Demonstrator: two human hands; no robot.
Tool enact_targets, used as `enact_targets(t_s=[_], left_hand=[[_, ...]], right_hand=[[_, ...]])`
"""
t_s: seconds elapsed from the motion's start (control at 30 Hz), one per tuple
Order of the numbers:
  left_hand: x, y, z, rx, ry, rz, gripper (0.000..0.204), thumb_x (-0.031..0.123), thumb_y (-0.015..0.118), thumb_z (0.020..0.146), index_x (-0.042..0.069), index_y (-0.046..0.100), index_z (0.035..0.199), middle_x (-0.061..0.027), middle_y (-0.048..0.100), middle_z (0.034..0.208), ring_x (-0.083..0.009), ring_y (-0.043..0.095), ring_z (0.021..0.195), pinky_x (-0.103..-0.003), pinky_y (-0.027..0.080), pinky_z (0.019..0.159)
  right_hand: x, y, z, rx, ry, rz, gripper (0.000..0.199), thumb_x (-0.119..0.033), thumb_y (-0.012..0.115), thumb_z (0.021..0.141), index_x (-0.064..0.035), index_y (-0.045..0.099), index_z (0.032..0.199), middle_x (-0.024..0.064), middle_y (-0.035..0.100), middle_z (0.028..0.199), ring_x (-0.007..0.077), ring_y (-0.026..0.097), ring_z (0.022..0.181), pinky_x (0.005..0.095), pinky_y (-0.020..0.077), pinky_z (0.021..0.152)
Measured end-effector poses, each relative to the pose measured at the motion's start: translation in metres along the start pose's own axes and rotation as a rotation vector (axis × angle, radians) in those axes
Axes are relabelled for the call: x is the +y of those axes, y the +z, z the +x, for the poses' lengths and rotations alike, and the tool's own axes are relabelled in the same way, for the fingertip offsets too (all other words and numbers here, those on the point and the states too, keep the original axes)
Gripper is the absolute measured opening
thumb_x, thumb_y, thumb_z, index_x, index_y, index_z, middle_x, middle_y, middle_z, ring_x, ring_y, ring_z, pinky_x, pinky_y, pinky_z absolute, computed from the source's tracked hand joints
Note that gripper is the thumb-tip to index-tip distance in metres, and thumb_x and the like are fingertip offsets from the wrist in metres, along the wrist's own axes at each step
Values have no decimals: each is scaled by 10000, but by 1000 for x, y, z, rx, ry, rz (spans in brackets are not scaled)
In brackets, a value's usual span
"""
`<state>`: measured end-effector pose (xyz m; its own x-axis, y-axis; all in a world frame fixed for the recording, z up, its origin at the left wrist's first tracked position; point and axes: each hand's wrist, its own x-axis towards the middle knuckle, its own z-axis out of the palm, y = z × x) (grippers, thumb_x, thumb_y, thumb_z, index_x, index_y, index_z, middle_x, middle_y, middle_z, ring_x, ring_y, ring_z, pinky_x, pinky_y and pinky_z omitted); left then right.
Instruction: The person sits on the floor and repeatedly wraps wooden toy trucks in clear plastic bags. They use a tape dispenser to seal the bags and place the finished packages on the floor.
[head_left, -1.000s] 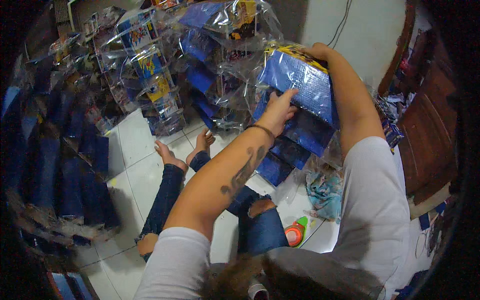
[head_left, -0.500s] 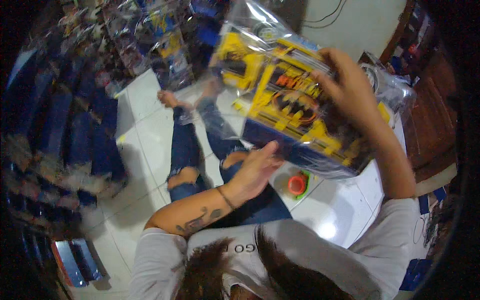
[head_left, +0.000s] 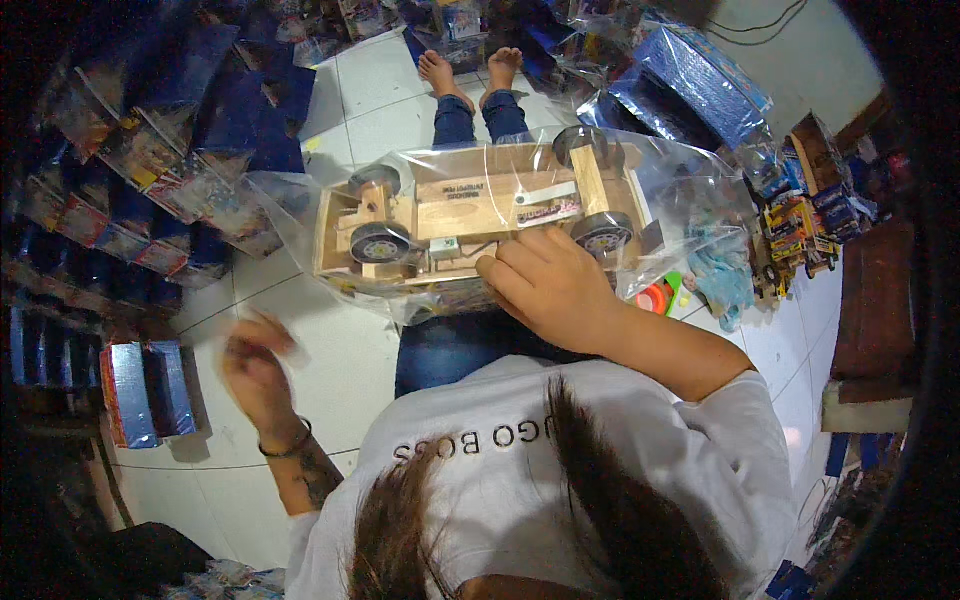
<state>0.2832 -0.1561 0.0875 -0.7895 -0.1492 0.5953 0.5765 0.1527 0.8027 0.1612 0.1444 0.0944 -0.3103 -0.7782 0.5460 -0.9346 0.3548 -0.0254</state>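
Much of the view is white tiled floor, where the person sits with legs in blue jeans stretched forward and bare feet at the far end. Stacks of blue toy boxes crowd the floor on the left, and more bagged blue boxes pile up at the far right, with small yellow packaged toys beside them. Two more blue boxes stand alone near the left edge.

Across the person's lap lies a toy vehicle pack, seen from its plain cardboard back, sealed in a clear plastic bag that bulges past it on both sides. Grey wheels show at its corners, and a small pink and white label sits near the middle of the backing.

The right hand rests on the near edge of the pack, fingers curled and pressed down on the plastic, thumb side tucked underneath so it grips the edge. The left hand is well apart from the pack, raised over the floor at the person's left and blurred; it seems to pinch something small and pale, but I cannot tell for sure. A dark bracelet circles that wrist. A small orange and green object lies on the floor just right of the lap.
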Motion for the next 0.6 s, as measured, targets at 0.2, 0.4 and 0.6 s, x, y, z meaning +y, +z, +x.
enact_targets(t_s=[0.2,0.4,0.6], left_hand=[[-47,-6,88,4,-113,294,1001,682,670,693,26,375,1389,-161,521,1274,-267,508,1170,-394,361,1022],[-49,12,65,-112,-97,472,401,263,395,979,-37,616,1125,-163,602,1179,-254,575,1083,-387,413,971],[-35,17,31,263,230,532,471,279,300,1013,-58,623,1074,-168,628,1097,-259,609,1015,-373,445,930]], right_hand=[[29,-64,-26,484,-153,-276,534,-330,723,759,-42,526,1163,70,553,1054,220,538,1016,360,396,928],[76,-96,-97,450,1056,1084,574,-490,601,851,3,528,1137,133,646,954,242,592,882,341,437,774],[60,-133,-151,1,591,1134,364,-355,638,843,-1,620,762,95,590,602,219,561,549,328,442,624]])
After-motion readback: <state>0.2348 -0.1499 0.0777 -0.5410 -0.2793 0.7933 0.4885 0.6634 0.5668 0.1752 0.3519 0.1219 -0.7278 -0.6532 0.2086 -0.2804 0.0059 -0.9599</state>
